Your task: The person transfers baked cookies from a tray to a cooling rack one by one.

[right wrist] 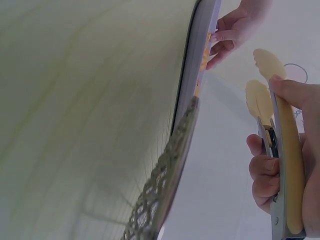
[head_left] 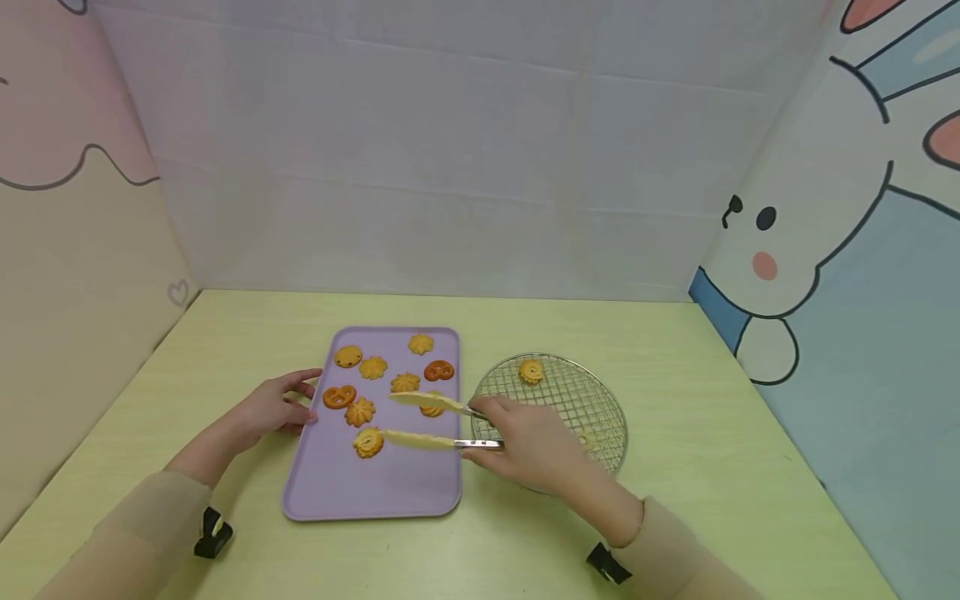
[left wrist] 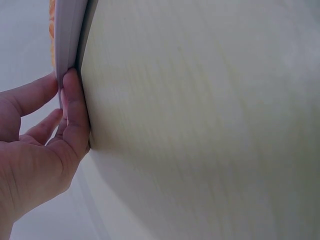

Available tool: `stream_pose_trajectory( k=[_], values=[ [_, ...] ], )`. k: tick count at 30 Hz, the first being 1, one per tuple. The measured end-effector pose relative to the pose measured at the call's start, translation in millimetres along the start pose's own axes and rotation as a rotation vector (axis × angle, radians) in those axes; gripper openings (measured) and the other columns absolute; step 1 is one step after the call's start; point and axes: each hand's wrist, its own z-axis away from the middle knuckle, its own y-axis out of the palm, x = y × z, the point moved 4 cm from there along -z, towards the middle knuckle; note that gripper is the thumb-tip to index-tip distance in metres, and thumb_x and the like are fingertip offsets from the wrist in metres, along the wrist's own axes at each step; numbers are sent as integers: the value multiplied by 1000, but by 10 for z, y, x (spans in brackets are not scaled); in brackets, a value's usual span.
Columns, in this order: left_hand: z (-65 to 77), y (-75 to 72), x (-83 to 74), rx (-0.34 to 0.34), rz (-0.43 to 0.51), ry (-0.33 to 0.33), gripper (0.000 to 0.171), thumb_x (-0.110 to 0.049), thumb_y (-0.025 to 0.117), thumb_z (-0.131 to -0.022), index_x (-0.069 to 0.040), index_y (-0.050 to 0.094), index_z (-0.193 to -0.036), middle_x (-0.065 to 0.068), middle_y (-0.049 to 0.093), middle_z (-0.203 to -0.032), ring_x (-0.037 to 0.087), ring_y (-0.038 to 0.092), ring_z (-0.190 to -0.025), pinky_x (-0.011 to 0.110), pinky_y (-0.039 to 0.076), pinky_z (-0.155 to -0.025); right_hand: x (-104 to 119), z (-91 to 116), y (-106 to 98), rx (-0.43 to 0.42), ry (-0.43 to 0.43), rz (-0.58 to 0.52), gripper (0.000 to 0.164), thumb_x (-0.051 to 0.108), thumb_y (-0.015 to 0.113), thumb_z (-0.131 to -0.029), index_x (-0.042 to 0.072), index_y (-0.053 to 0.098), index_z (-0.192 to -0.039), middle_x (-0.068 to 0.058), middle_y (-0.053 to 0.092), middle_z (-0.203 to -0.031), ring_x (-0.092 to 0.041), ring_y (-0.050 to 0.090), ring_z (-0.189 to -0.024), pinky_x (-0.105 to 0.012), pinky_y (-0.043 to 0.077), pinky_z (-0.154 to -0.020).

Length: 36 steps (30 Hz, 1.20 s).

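My left hand [head_left: 272, 407] pinches the left rim of a purple tray [head_left: 397, 492]; in the left wrist view the fingers lie along both sides of the tray's edge. Kitchen tongs [head_left: 480, 444] with cream-coloured tips are gripped in my right hand [head_left: 543, 442]. Their arms are spread above the tray and nothing sits between them. The lower tip is close to a round ring cookie [head_left: 368, 442]. Another cookie [head_left: 431, 410] is partly hidden by the upper arm. Around them lie flower-shaped cookies [head_left: 360, 412], pretzels [head_left: 340, 397] and a round smiling cookie [head_left: 348, 357].
Right of the tray stands a round wire rack [head_left: 592, 400], partly under my right hand. It bears one ring cookie [head_left: 531, 372] near its back, and a pale yellow piece [head_left: 587, 440] shows beside the wrist. Printed walls enclose the pale table [head_left: 712, 467].
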Motion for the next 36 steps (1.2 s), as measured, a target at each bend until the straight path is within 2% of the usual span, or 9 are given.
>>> stream_pose_trajectory(
  k=[7,15,21,36],
  values=[
    [0,12,0,3,5,0,77,-2,67,-84,0,23,-148,23,41,-122,19,58,-83,29,55,-68,145,-102,140,45,19,18,56,57,64,-81,16,57,-120,5,64,-93,-5,55,-58,-16,37,-45],
    [-1,7,11,1,3,3,77,-2,67,-84,0,24,-147,22,41,-120,18,57,-83,28,54,-66,222,-191,302,188,92,55,60,62,59,-81,19,56,-123,6,63,-93,-6,56,-64,-19,39,-47],
    [4,2,7,1,-1,7,77,-2,67,-84,0,24,-147,22,42,-120,18,57,-82,28,54,-66,248,-238,372,263,125,45,60,62,59,-81,18,55,-121,6,62,-90,-6,54,-65,-21,40,-49],
    [13,-5,-21,4,-2,6,76,0,65,-84,1,23,-147,22,41,-120,18,56,-81,27,53,-65,347,-327,452,301,132,69,60,63,59,-81,18,57,-121,7,60,-87,-6,51,-62,-22,38,-47]
  ],
)
